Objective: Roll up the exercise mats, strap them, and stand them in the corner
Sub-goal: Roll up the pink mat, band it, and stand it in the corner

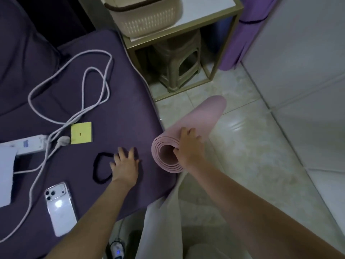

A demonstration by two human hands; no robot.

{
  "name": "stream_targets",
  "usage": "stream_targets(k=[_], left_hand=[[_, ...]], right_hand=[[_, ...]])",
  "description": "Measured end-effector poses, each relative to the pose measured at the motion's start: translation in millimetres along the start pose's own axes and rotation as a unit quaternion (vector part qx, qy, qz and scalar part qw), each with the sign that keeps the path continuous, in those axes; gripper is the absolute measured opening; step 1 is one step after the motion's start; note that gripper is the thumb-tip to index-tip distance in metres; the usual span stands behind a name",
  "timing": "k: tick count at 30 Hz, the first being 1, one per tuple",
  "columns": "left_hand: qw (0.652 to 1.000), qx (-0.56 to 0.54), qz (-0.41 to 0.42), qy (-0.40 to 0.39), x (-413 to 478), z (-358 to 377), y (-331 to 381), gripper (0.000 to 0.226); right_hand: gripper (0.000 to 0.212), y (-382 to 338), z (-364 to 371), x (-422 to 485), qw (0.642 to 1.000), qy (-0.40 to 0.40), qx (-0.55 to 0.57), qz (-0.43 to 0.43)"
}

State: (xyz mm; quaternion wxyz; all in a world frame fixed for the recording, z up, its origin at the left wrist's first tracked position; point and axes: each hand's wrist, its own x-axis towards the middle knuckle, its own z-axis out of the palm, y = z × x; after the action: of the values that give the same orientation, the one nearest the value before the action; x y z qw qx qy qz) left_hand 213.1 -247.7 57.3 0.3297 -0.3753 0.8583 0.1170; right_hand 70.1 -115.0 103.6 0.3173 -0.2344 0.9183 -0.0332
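Head view: any brand or writing to read?
— None. The power strip (29,144) carries a blue label, too blurred to read, and the yellow notepad (81,133) shows only one small dark mark.
— Counts, then?
— Two mats: a pink mat (196,122), rolled, and a purple mat (242,38) standing upright in the far corner with a dark band round it. One black strap (94,167), lying as a loop on the dark purple bedcover (121,90). One phone (60,208) in a clear case, three lenses showing. One white cable (97,51).
— Where is the pink one, and how does it point?
— Just off the bed's edge, over the tiled floor (252,146). Its long axis runs from the spiral end nearest the camera away toward the side table (207,8). The right hand (188,146) grips that spiral end, thumb hooked into the hollow core, fingers curled over the outside.
— The other hand?
— The left hand (125,165) lies flat on the bedcover, fingers spread, holding nothing, just beside the strap.
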Motion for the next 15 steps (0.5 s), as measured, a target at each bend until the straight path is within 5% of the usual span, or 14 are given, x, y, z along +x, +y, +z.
stream_targets(k=[7,15], left_hand=[[0.991,-0.039,-0.088,-0.094,0,42,-21,0.066],[0.997,-0.063,-0.021,-0.024,-4,43,-4,0.05]], right_hand=[[0.066,0,5,6,0.999,0.011,-0.041,-0.034],[0.07,12,12,4,0.999,0.015,-0.018,-0.04]])
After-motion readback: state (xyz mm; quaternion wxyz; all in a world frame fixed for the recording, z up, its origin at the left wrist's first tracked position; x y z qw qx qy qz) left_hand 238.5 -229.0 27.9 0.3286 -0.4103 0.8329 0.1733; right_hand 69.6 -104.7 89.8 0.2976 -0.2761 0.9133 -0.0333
